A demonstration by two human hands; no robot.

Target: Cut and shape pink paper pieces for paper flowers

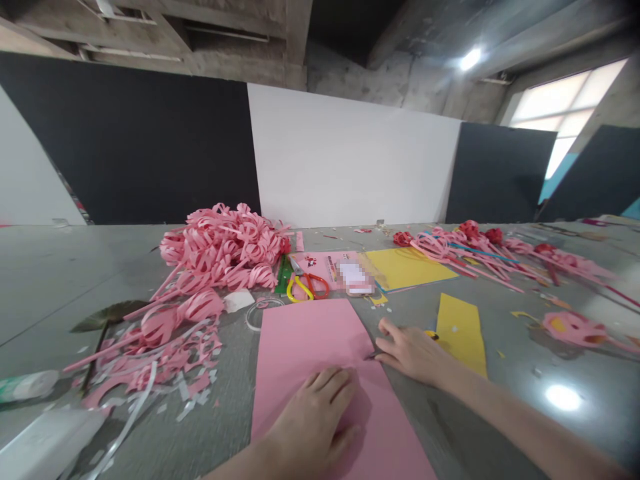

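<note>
My left hand (320,410) lies on a large sheet of pink paper (305,333), its fingers stretched out and lying flat. By the sheet's right edge, my right hand (407,351) is closed around what looks like a utility knife. Most of the knife is hidden by the hand; a dark tip shows at the paper's edge and a yellow and black end (431,335) behind the hand. The paper is slightly raised beside the tip. Beyond the sheet lie scissors (307,287) with yellow and red handles.
Pink paper-strip flowers (225,243) are heaped at the back left, with paper scraps (195,360) in front. More pink and red flowers (475,247) lie back right. Yellow sheets (415,268) and a yellow piece (460,333) lie nearby. A glue bottle (30,385) is far left.
</note>
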